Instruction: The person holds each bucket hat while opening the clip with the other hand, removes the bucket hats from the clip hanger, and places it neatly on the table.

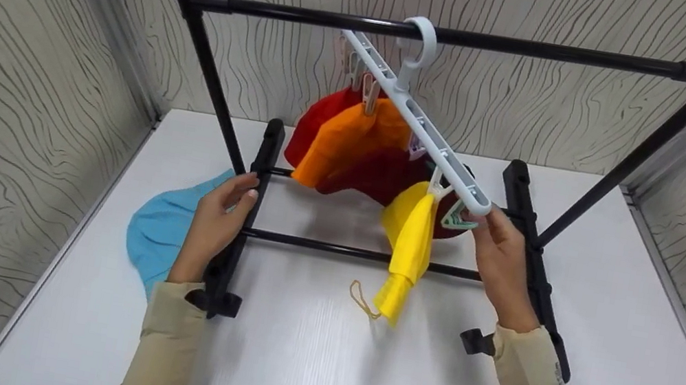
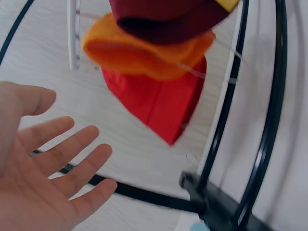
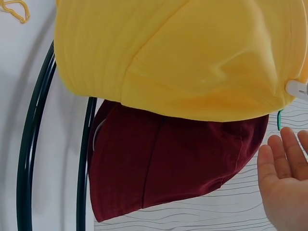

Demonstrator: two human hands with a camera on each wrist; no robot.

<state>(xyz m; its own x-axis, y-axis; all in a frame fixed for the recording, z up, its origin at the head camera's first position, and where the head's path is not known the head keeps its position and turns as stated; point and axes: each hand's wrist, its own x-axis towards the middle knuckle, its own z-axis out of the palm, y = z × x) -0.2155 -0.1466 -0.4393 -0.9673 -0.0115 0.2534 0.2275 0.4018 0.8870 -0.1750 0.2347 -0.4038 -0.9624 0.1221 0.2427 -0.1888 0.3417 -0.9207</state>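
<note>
A pale blue clip hanger (image 1: pixel 439 156) hangs by its hook from the top bar of a black rack. Clipped along it are a yellow hat (image 3: pixel 192 53), a maroon hat (image 3: pixel 178 163), an orange hat (image 2: pixel 144 53) and a red hat (image 2: pixel 159 98). My right hand (image 1: pixel 502 264) is at the hanger's near end, beside a green clip (image 1: pixel 457 217); its fingers look straight in the right wrist view, and contact is unclear. By the rack's left side, my left hand (image 1: pixel 218 224) is held with fingers spread and nothing in it.
A light blue hat (image 1: pixel 163 228) lies on the white table (image 1: pixel 313 369) left of the rack, partly behind the left hand. The rack's top bar (image 1: pixel 548 50), side posts and lower bars (image 1: pixel 320 245) surround the hanger. Patterned walls enclose the table.
</note>
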